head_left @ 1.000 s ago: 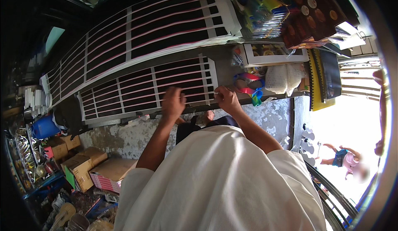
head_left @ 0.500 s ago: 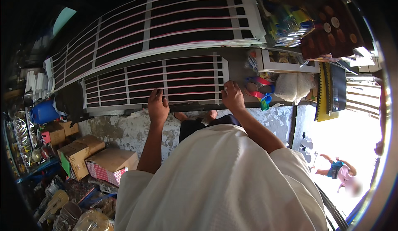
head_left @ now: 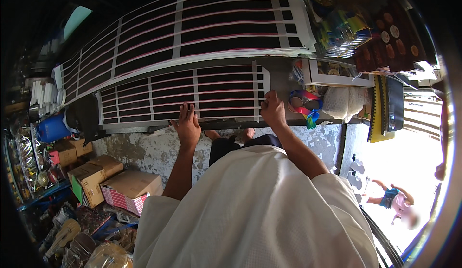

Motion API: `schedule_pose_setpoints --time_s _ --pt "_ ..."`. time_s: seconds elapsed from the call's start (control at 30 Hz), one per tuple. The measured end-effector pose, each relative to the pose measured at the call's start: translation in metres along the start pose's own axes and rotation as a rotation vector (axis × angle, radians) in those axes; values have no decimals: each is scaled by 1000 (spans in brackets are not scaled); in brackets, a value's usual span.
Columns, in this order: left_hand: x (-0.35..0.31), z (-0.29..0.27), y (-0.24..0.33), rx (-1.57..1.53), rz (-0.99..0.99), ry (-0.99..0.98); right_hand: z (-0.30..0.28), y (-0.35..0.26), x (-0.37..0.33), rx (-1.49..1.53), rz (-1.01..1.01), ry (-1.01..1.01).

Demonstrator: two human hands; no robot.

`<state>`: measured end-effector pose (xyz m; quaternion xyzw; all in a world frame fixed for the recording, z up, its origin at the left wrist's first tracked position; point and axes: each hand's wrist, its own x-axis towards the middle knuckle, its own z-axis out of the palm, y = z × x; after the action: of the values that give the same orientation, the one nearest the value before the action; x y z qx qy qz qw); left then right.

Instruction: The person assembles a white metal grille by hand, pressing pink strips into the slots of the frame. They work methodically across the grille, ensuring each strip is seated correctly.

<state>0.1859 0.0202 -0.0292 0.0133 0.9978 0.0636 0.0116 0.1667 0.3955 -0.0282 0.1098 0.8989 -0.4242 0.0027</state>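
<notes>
A long black sheet (head_left: 172, 94) with white-and-pink lines and pale cross bands lies along the near side of the counter. My left hand (head_left: 187, 126) rests on its front edge, palm down, with the fingers stretched out flat on the sheet. At the sheet's right end, my right hand (head_left: 273, 110) is closed, its fingers curled and pressed together over the edge. Whatever those fingers grip is hidden. Behind lies a larger stack of similar striped black sheets (head_left: 226, 25) with white margins.
Right of the sheet lie coloured ribbons (head_left: 308, 109), a white-wrapped bundle (head_left: 341, 102) and a white-framed box (head_left: 332, 78). Cardboard boxes (head_left: 132, 183) stand at lower left, near a blue container (head_left: 52, 128). Outside at right, a person (head_left: 397, 200) is visible.
My left hand has flattened, with its fingers reaching further onto the sheet. The right hand's fingers have curled tighter at the sheet's right end. The whole view has shifted slightly.
</notes>
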Motion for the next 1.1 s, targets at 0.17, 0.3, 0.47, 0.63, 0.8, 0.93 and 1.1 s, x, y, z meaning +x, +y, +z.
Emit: schedule_pose_setpoints --time_s 0.17,0.3,0.47,0.63,0.8,0.93,1.1 --pt "0 -3 1 -31 -41 -43 -4 -5 1 -22 26 -45" --pt "1 -4 1 -38 -28 -21 -6 -6 0 -36 -7 -50" --pt "2 -8 3 -14 -51 -79 -4 -4 -3 -57 -42 -73" --pt "4 -17 30 -98 131 153 -3 -5 -10 -133 -190 -41" --pt "13 -15 75 -310 366 119 -7 -7 -13 -95 -254 -26" --pt "9 -11 89 -255 413 39 -10 -6 -13 -46 -245 -31" --pt "9 -10 91 -280 382 -26 -13 -3 -18 -47 -310 19"
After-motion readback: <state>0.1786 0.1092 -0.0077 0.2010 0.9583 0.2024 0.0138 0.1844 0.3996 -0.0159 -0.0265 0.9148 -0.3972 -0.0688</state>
